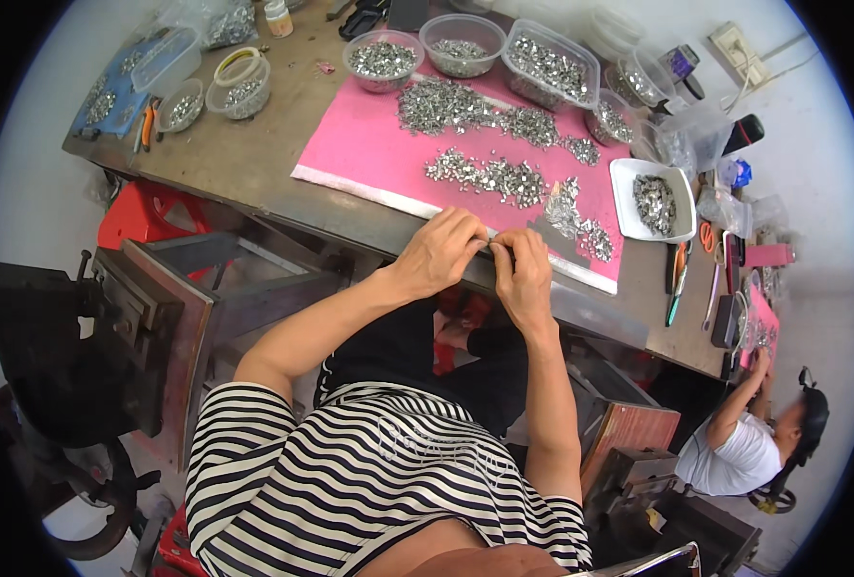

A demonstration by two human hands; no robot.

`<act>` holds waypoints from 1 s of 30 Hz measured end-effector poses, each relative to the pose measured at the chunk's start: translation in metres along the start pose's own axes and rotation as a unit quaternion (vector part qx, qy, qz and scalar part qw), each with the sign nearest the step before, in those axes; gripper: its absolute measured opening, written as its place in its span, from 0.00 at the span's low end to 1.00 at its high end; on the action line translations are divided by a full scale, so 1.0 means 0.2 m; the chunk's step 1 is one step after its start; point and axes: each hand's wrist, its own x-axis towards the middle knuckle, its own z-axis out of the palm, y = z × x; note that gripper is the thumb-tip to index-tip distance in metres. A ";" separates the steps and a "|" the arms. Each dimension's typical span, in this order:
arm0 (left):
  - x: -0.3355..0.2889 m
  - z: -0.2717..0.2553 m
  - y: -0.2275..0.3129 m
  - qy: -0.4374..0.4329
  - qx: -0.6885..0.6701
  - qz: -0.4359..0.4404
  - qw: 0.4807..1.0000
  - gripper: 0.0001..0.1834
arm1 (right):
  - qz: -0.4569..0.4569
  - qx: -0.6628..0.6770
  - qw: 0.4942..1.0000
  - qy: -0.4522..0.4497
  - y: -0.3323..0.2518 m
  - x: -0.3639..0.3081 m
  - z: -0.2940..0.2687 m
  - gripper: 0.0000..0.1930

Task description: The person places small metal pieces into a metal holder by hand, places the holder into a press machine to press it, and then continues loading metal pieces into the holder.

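My left hand (443, 252) and my right hand (523, 276) meet at the front edge of the table. The thumbs and fingertips of both are pinched together, almost touching, around something too small to make out. Just beyond them lies a pink mat (350, 144) with a white front edge. Several heaps of small silvery metal pieces (489, 178) are spread on it. Closest to my right hand are a crumpled silvery strip (563, 206), a little pile of metal bits (595, 240) and a grey flat patch (557, 240).
Clear tubs of metal pieces (547, 67) line the back. A white tray (622, 197) stands right, near orange-handled scissors (707, 237) and a teal-tipped tool (674, 310). Orange pliers (147, 125) lie left. A red stool (129, 216) is below; another person (735, 452) works at right.
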 end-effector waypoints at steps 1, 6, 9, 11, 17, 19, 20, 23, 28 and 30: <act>0.00 0.00 0.01 -0.001 0.024 0.017 1.000 0.06 | -0.010 -0.017 1.000 0.012 0.00 -0.01 0.01 0.06; 0.01 -0.01 0.03 -0.005 0.039 0.016 0.999 0.06 | -0.016 -0.048 0.998 0.035 0.00 -0.01 0.03 0.06; 0.01 -0.01 0.01 -0.006 0.022 0.001 1.000 0.06 | -0.019 -0.037 0.999 0.024 0.00 -0.01 0.02 0.06; 0.01 0.00 0.01 -0.009 0.011 -0.005 1.000 0.06 | -0.036 -0.027 0.999 0.024 0.00 -0.02 0.01 0.06; 0.00 -0.01 0.01 -0.013 0.044 0.012 0.999 0.08 | -0.052 -0.069 0.995 0.043 0.01 -0.02 0.05 0.06; -0.03 -0.02 -0.01 0.028 0.048 0.080 0.995 0.10 | -0.068 -0.084 0.993 0.050 0.01 -0.02 0.06 0.06; -0.05 -0.02 0.00 0.008 0.022 0.048 0.999 0.12 | -0.078 -0.095 0.991 0.057 0.00 -0.03 0.06 0.06; -0.05 -0.03 0.02 0.025 0.025 0.005 0.999 0.11 | -0.093 -0.120 0.986 0.062 -0.01 -0.03 0.07 0.06; 0.17 -0.35 0.45 -0.034 -0.097 0.118 0.988 0.12 | -0.113 -0.098 0.988 0.041 0.04 -0.04 0.05 0.08; 0.23 -0.42 0.62 -0.019 -0.168 0.296 0.940 0.10 | -0.110 -0.104 0.987 0.062 0.06 -0.04 0.08 0.09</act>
